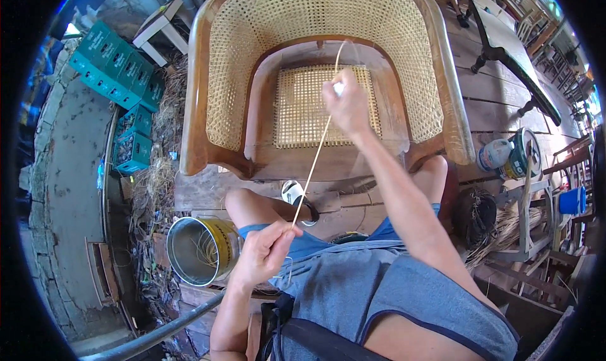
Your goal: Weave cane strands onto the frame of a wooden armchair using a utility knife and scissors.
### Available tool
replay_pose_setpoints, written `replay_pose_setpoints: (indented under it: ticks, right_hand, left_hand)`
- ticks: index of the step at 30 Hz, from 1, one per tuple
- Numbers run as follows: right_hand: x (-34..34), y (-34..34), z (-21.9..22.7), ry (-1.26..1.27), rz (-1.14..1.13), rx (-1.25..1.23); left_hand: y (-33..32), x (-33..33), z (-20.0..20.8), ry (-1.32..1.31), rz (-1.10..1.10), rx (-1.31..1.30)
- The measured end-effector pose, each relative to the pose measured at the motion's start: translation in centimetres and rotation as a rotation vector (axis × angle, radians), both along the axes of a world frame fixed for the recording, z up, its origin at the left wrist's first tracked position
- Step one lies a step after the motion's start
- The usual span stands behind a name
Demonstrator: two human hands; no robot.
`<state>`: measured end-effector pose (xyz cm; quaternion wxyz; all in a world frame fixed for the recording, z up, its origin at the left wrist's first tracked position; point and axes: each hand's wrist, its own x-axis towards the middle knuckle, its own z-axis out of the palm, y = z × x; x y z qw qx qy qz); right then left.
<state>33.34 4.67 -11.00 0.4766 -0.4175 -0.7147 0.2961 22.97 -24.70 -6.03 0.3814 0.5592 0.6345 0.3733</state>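
Observation:
A thin pale cane strand (315, 158) runs taut between my two hands, and its free end curves up past the right one. My left hand (266, 255) is closed in a pinch on the strand's lower part, close to my lap. Farther out, my right hand (348, 103) grips the strand above the chair seat; a small white patch shows between its fingers, too small to name. In front of me stands a wooden armchair (452, 108) with a curved cane back (315, 14). Open cane weaving (303, 118) fills the seat opening, partly hidden by my right hand.
A yellow metal bucket (228, 250) with loose strands inside stands at my left, beside a grey pipe (170, 326). Green crates (117, 64) are stacked at far left. On the right are a white plastic jug (495, 154), a dark-framed bench (505, 45) and a blue bucket (572, 201).

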Motion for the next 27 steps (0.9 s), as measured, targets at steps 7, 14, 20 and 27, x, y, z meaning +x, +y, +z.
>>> replay_pose_setpoints:
  ticks: [7, 14, 20, 27]
  right_hand:
    - [0.6, 11.4, 6.9, -0.155, -0.204, 0.204]
    - [5.4, 20.2, 13.7, -0.341, -0.383, 0.569]
    - [5.7, 19.7, 14.4, -0.33, -0.425, 0.549]
    - [6.8, 19.8, 13.5, -0.27, -0.467, 0.417]
  left_hand:
    - [-7.0, -6.1, -0.9, -0.179, 0.166, -0.202]
    - [-11.7, -11.6, -3.3, 0.004, 0.318, -0.271]
    - [-13.2, -14.2, -7.1, 0.131, 0.332, -0.238]
    - [-15.9, -16.9, -9.4, 0.275, 0.355, -0.351]
